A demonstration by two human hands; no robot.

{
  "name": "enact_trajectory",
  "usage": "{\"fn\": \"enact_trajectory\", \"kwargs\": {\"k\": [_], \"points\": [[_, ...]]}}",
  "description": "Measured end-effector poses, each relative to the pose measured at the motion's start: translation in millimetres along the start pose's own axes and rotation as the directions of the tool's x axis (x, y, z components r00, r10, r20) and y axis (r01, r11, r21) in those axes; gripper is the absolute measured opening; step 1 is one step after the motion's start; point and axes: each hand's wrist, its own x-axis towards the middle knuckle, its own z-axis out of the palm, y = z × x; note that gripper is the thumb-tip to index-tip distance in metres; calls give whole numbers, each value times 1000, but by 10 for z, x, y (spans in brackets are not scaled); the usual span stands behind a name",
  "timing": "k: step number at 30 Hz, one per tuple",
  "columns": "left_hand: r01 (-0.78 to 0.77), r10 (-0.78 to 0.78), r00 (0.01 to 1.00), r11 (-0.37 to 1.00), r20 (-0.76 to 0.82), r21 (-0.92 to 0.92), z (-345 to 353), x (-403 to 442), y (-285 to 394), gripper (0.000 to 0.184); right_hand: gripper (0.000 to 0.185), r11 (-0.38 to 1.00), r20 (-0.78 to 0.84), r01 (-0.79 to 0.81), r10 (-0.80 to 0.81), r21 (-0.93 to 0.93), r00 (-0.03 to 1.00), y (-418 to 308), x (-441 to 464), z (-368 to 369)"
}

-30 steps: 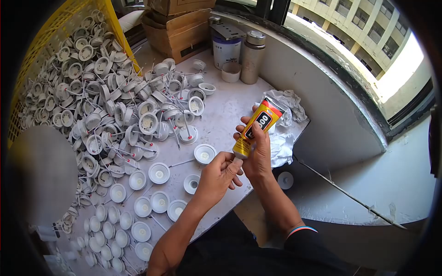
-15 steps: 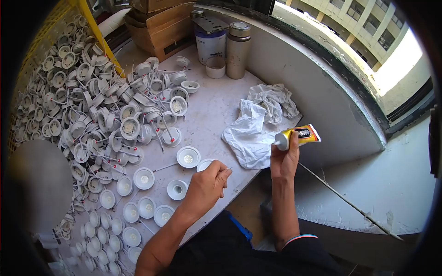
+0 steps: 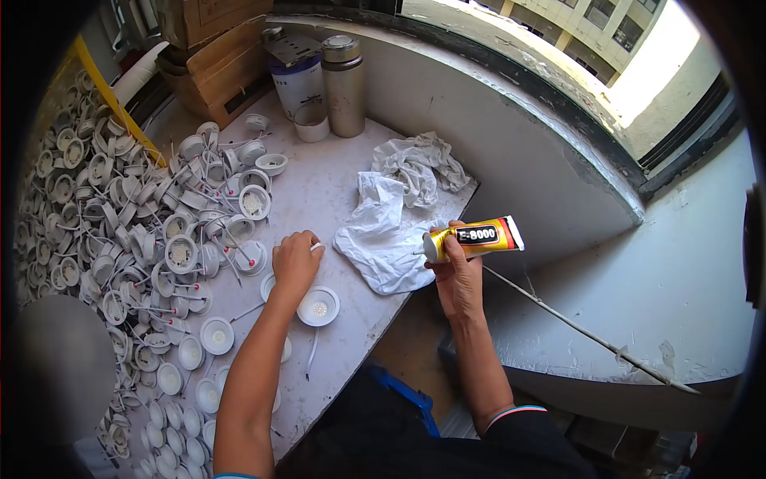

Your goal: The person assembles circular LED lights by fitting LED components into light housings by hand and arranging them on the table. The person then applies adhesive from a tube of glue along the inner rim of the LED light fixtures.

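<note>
My right hand (image 3: 459, 275) is wrapped round a yellow and black glue tube (image 3: 479, 236) marked E-8000, its pale nozzle pointing left over a white cloth (image 3: 383, 243). My left hand (image 3: 296, 262) is closed above the table, with a small white piece (image 3: 315, 247) showing at its fingertips. Just below that hand lies a round white lamp (image 3: 318, 306) with a short wire. Another lamp (image 3: 217, 335) sits to the left of my forearm, and my left arm partly hides several more.
A large heap of white lamp housings (image 3: 104, 207) fills the left, beside a yellow crate (image 3: 112, 96). Behind stand a cardboard box (image 3: 223, 76), a white tub (image 3: 299, 84) and a metal flask (image 3: 344, 88). A thin rod (image 3: 574, 326) slants beyond the table's right edge.
My hands have moved apart, the left one forward and away from the tube. The tube has turned from upright to nearly level. The view has swung right.
</note>
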Motion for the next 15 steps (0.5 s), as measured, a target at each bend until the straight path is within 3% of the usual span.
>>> {"fn": "enact_trajectory", "kwargs": {"k": [2,4,5,7,8,9,11,15], "points": [[9,-9,1000,1000,-6,10,32,-31,10,21,32,1000,-15,2,-2,-16,1000,47,18,-8],[-140,138,948,990,-286,11,69,-130,77,20,32,1000,-24,-2,2,-28,1000,140,48,-26],[-136,136,949,991,-284,19,70,-164,107,20,31,999,-39,-2,0,-54,999,217,73,-61],[-104,69,985,970,-160,-221,-22,-243,248,21,31,997,-55,-8,4,-80,998,344,110,-115],[-76,63,996,965,-59,-251,-29,-253,280,31,30,988,-58,13,-22,-151,998,397,125,-131],[-66,53,997,965,-55,-252,-65,-274,364,31,30,974,-58,34,-48,-223,997,432,128,-131],[100,-57,987,952,151,-291,-149,-282,555,29,27,961,-82,42,-67,-272,994,495,137,-90],[63,-43,991,986,129,-153,122,-212,597,27,19,915,-34,143,-168,-378,985,544,146,-18]]}}
